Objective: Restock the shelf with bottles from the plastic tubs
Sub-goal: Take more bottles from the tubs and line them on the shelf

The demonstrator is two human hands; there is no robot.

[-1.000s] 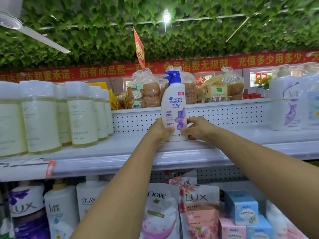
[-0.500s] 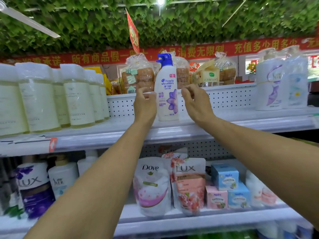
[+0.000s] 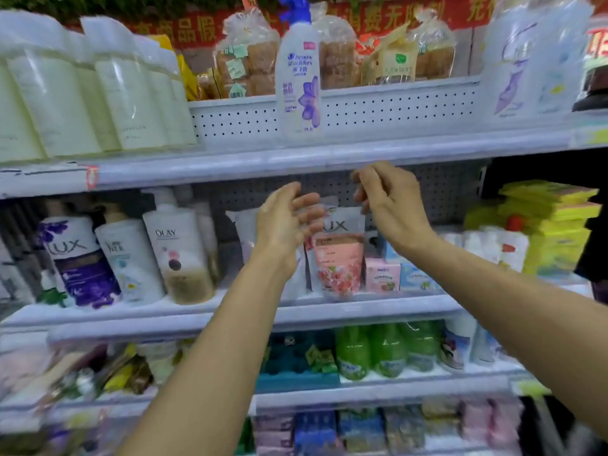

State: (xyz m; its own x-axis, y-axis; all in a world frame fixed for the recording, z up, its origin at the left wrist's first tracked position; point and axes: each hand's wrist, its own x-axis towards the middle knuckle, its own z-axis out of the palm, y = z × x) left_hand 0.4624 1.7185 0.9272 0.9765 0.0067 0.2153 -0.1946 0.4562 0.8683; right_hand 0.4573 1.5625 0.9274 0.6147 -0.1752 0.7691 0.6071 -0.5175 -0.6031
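A white shampoo bottle (image 3: 300, 77) with a blue pump and a purple flower stands upright on the top shelf (image 3: 329, 156), alone near the middle. My left hand (image 3: 285, 225) hangs below the shelf edge, fingers loosely spread, holding nothing. My right hand (image 3: 386, 200) is beside it to the right, fingers loosely curled and empty. Both hands are in front of the second shelf's refill pouches, apart from the bottle. No plastic tub is in view.
Pale yellow bottles (image 3: 108, 90) fill the top shelf's left; wrapped white bottles (image 3: 529, 60) stand at its right. Bagged bread (image 3: 250, 64) sits behind. The second shelf holds Lux, Olay bottles (image 3: 179, 251) and a pink Lux pouch (image 3: 339, 255). Green bottles (image 3: 371, 350) lie lower.
Both hands let go of the shampoo bottle and dropped below the top shelf's edge. The camera tilted down, showing the lower shelves.
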